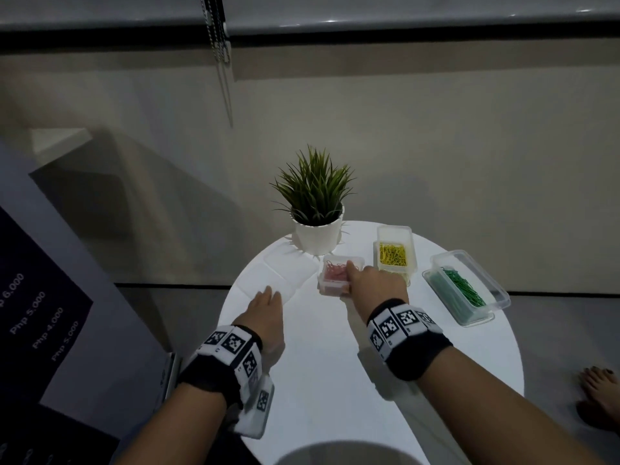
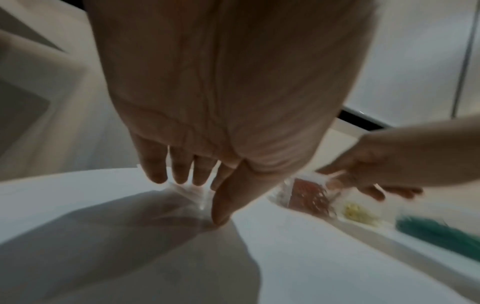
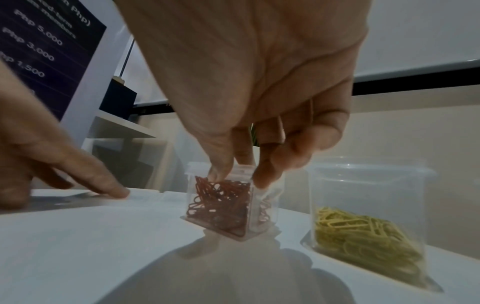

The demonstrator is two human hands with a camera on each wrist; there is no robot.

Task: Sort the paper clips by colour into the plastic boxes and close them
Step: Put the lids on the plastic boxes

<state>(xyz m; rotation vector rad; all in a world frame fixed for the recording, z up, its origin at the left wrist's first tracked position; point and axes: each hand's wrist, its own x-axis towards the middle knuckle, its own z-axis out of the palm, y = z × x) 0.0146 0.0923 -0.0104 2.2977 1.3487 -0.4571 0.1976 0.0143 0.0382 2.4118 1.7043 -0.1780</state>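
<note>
- Clear plastic throughout: three lidless boxes stand on the round white surface (image 1: 335,380), each with one colour of clips, so sorting looks done and closing appears to be what is left.
- The small box of red clips (image 1: 335,275) sits near the middle, just in front of the potted plant (image 1: 315,209). The right hand (image 1: 372,280) is set on its near corner, thumb and fingertips (image 3: 265,176) curled onto the rim (image 3: 221,170) from above; in the right wrist view the box is seen tipped onto one lower edge, probably to steady or reposition it for a lid.
- The yellow box (image 1: 394,253) stands just right of the red one, and the green box (image 1: 464,290) lies further right, apart from both hands; these seem to be parked out of the way until their turn.
- Clear lids (image 1: 285,276) lie flat to the left of the red box, hard to count against the white top. The left hand (image 1: 266,305) is laid over their near edge with fingers (image 2: 179,170) straight and spread, nothing enclosed; likely a lid is being pinned or felt for before lifting.
- Judgement: a thin lid flat on a smooth top will be awkward to lift; sliding it to the edge may help.
</note>
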